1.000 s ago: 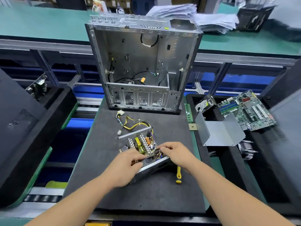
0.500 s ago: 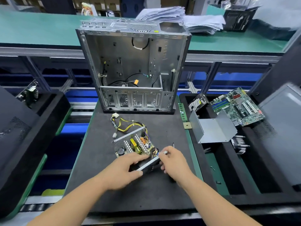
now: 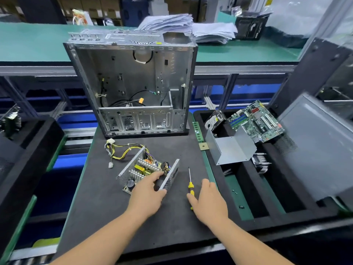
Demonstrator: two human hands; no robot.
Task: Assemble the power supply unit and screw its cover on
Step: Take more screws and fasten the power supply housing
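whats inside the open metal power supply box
Inside the open perforated metal power supply box: silver heatsinks, yellow transformer, black capacitor. The left hand covers its near corner.

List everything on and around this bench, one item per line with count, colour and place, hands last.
work mat: 1, dark grey, centre of the bench
computer case: 1, bare silver metal, open, standing at the mat's far edge
power supply unit: 1, silver shell with its board exposed, mid mat
cable bundle: 1, yellow and black, trailing left of the unit
screwdriver: 1, yellow handle, lying on the mat right of the unit
metal cover: 1, grey, bent sheet, in the right-hand tray
motherboard: 1, green, far right tray
memory stick: 1, green, mat's right edge
paper stacks: several, white, back bench
left hand: 1, resting on the unit
right hand: 1, open, at the screwdriver handle
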